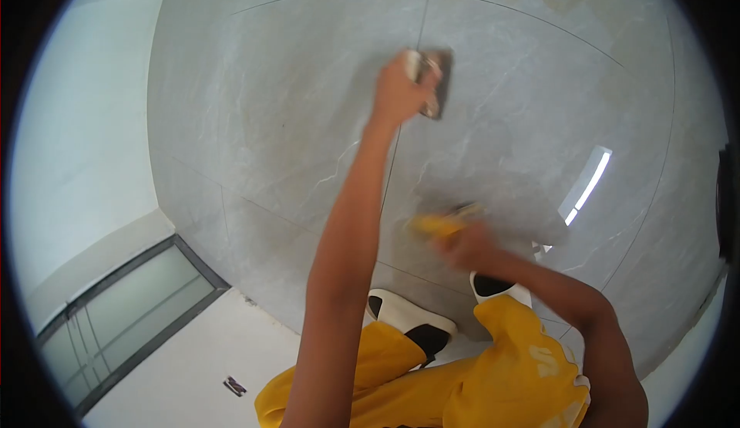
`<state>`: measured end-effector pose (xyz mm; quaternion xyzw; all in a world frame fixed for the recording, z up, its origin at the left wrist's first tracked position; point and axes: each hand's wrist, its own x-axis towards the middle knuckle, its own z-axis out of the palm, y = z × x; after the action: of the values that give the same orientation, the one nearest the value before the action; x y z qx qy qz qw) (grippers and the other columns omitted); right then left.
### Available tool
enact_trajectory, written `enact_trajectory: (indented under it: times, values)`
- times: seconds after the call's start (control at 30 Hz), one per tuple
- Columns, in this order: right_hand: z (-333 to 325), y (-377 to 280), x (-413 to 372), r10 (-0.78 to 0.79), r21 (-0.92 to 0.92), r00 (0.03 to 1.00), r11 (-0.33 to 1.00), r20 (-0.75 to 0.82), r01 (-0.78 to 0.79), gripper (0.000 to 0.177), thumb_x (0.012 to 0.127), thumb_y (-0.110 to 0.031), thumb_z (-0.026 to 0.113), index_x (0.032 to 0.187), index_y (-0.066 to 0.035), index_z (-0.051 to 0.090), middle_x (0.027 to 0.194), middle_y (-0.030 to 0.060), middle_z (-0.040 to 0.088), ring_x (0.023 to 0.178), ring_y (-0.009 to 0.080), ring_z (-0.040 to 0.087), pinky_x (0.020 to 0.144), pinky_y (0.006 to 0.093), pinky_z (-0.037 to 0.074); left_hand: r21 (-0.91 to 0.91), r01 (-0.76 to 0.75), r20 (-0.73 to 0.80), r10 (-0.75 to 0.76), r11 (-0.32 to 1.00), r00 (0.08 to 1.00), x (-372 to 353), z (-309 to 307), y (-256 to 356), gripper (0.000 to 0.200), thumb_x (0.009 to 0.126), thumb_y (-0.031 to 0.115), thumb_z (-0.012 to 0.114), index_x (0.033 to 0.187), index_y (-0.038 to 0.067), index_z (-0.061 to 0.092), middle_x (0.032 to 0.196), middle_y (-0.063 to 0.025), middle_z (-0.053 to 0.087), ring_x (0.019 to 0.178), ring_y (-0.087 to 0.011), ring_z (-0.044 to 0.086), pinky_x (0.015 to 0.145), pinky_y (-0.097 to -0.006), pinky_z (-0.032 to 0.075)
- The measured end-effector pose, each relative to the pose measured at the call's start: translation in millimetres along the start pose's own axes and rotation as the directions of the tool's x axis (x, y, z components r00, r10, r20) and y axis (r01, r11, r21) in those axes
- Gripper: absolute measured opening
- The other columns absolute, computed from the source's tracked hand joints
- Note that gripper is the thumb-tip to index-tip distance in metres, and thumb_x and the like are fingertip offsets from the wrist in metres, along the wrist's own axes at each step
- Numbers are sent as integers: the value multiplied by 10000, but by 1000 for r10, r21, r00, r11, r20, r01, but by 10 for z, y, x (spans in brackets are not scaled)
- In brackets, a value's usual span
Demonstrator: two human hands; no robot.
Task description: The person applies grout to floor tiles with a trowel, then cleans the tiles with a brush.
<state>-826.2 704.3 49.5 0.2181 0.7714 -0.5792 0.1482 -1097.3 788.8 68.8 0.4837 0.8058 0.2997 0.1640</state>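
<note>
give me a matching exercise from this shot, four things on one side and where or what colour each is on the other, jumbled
1 left hand
2 right hand
3 slippers
4 small dark object

a white and black
b lying on the pale floor, lower left
c gripping a brownish block on the grey tiles
d closed on a blurred yellow thing

Pairs: 1-c, 2-d, 3-a, 4-b

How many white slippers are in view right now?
2. One slipper lies beside the left arm; the other slipper is partly hidden under the right arm.
</note>
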Motion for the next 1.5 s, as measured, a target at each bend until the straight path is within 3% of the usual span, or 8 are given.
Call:
enact_trajectory:
  times: [0.17, 0.23, 0.27, 0.3, 0.4, 0.5, 0.97, 1.5]
  values:
    - [759, -390, 741, -544, -91, 821, 821, 173, 564, 266, 801, -96, 559, 1062, -55, 588, 846, 142, 639, 734, 336, 639, 620, 449, 508, 63, 114, -179, -101, 991, 979, 60, -995, -144, 329, 807, 257, 684, 840, -37, 539, 722, -168, 581, 636, -260, 553, 596, -405, 446]
    - [-53, -413, 1299, -457, -223, 889, 870, -31, 439, 265, 834, -109, 550, 1090, -52, 590, 878, 156, 650, 764, 333, 642, 659, 448, 512, 150, 96, -267, -53, 984, 962, -64, -1501, -333, 324, 802, 247, 689, 855, -40, 548, 755, -166, 590, 680, -242, 564, 620, -397, 451]
    - [-413, -159, 1813, -629, -407, 657, 775, -416, 484, 243, 854, -136, 544, 1077, -56, 599, 862, 148, 667, 761, 321, 650, 656, 451, 510, 122, 156, -298, -114, 980, 948, -152, -1693, -340, 291, 807, 218, 689, 860, -35, 556, 757, -138, 604, 673, -210, 568, 613, -371, 458]
    - [-1286, -349, 1943, -281, -318, 906, 931, -318, 177, 251, 872, -146, 536, 1104, -66, 590, 875, 145, 677, 791, 314, 656, 669, 452, 517, 110, 231, -319, -185, 967, 929, -248, -1820, -373, 280, 818, 210, 697, 860, -31, 561, 747, -105, 616, 651, -174, 553, 606, -340, 463]
    - [-2926, -334, 2383, -605, -730, 546, 684, -580, -18, 295, 874, -295, 582, 1021, -41, 605, 791, 180, 646, 689, 363, 610, 597, 438, 480, 169, 217, -248, -172, 961, 953, -436, -1847, -678, 308, 834, 244, 710, 866, -24, 561, 721, -88, 621, 639, -154, 547, 598, -330, 457]
    - [-3837, -477, 2058, -517, -758, 640, 631, -569, -164, 308, 915, -363, 534, 975, -71, 607, 809, 161, 665, 727, 358, 649, 640, 468, 506, 152, 114, -171, -88, 982, 981, -336, -1411, -753, 295, 839, 239, 688, 873, -18, 548, 745, -141, 617, 664, -233, 569, 627, -370, 458]
    - [-2303, 780, -904, 165, 130, 640, 986, -751, -101, 406, 868, -152, 656, 1180, 76, 532, 948, 140, 640, 836, 156, 589, 760, 270, 478, 403, -146, 332, 4, 903, 943, 1680, -222, -118, 378, 820, 270, 648, 1039, -22, 549, 983, -252, 641, 935, -397, 626, 792, -441, 482]
    - [-1293, 1541, -356, -180, 131, 763, 936, -620, 327, 234, 848, -135, 638, 1049, -24, 596, 834, 88, 641, 707, 196, 620, 631, 324, 504, 678, 149, 469, -580, 720, 666, -2756, 111, 717, 234, 858, 212, 600, 966, 55, 464, 592, -184, 602, 543, -397, 607, 489, -486, 467]
